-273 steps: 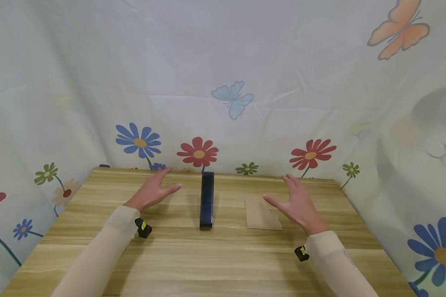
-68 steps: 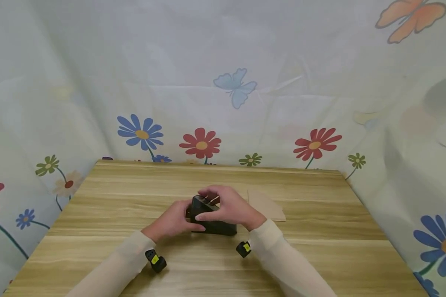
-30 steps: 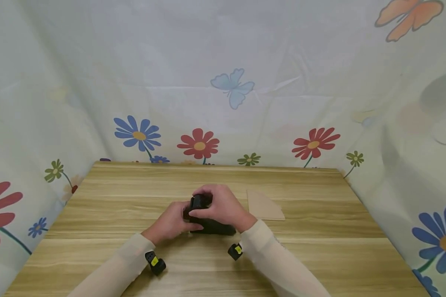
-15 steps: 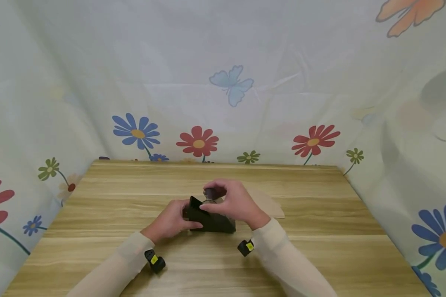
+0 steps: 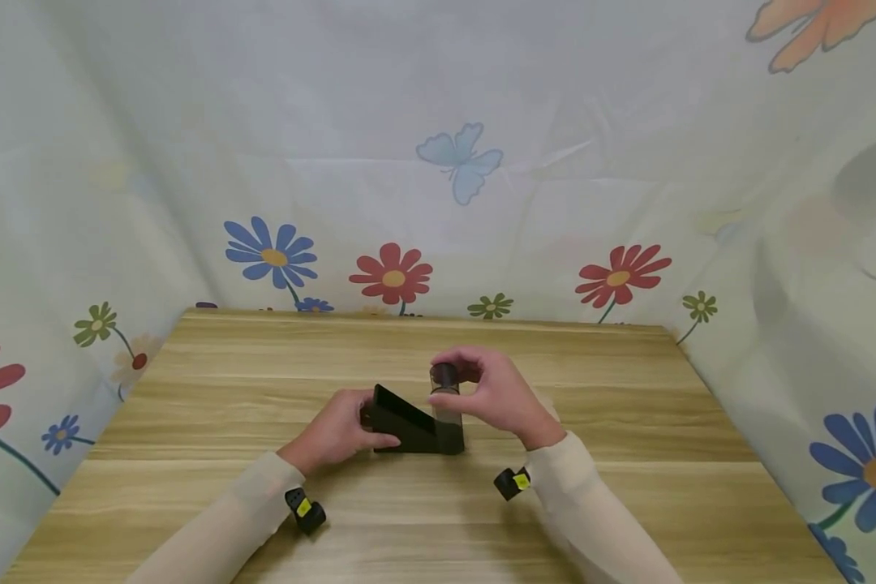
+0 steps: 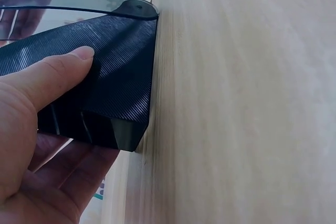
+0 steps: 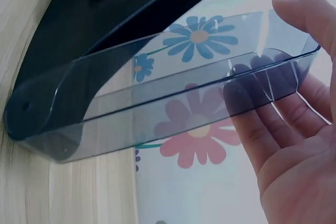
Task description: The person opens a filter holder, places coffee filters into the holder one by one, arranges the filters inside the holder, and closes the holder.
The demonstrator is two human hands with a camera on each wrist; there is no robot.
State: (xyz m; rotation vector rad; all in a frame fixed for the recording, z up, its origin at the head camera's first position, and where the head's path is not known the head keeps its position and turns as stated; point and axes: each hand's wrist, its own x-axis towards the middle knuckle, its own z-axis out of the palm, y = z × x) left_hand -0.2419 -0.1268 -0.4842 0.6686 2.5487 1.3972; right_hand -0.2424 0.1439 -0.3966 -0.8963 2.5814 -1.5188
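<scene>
A narrow black plastic case with ribbed sides rests on the table, its clear smoke-tinted lid swung up on a pivot at the right end. My left hand grips the raised left end, thumb on the near ribbed face and fingers round the far side. My right hand holds the free end of the lid, thumb on one side and fingertips on the other, seen through the clear plastic in the right wrist view. In the head view the lid stands nearly upright. The inside of the case is mostly hidden.
The wood-grain table reaches back to a hanging curtain printed with flowers and butterflies. A tan flat card seen earlier is almost wholly behind my right hand. Small black cameras sit on both wrists.
Nine seconds ago both hands were apart from the closed case. During the last second my right hand has swung the lid up and to the right, while my left hand has kept its grip.
</scene>
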